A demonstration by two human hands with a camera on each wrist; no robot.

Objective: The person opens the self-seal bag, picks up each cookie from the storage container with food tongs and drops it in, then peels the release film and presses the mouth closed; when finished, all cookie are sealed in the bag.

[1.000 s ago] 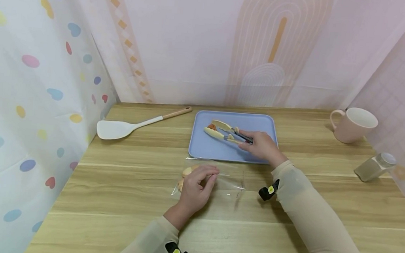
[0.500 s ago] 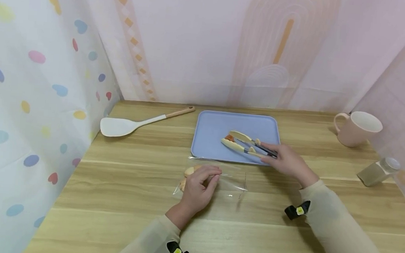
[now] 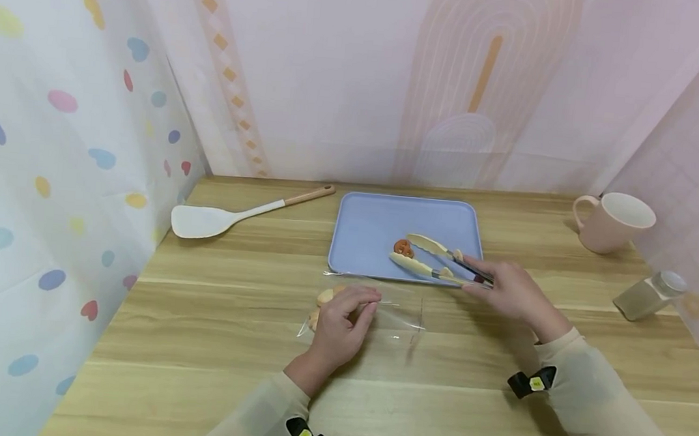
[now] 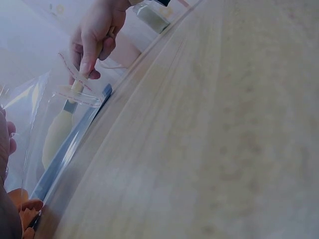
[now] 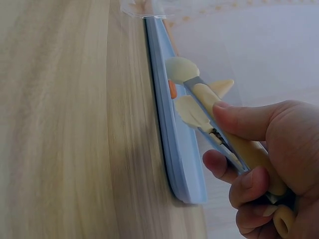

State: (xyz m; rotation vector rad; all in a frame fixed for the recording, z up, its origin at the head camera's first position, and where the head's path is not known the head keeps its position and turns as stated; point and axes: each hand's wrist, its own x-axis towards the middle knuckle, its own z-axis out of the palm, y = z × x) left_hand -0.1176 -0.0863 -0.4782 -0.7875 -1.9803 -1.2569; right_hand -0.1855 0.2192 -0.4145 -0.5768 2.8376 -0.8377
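My right hand grips a pair of tongs, its thumb along one cream handle. The tong arms stand spread, low over the front right of the blue tray. An orange-brown cookie lies on the tray right at the tong tips, one tip on either side. In front of the tray, my left hand pinches a clear plastic bag between fingers and thumb, holding its mouth raised. Several cookies sit in the bag's left end, partly hidden behind that hand.
A white spatula with a wooden handle lies left of the tray. At the right stand a pink mug and a glass shaker jar, tilted in view. Patterned cloths enclose the wooden table at the back and sides.
My right hand has drawn the tongs right and toward me, the cookie moving with them across the tray. The tong tips have spread apart. My left hand keeps its place on the bag.
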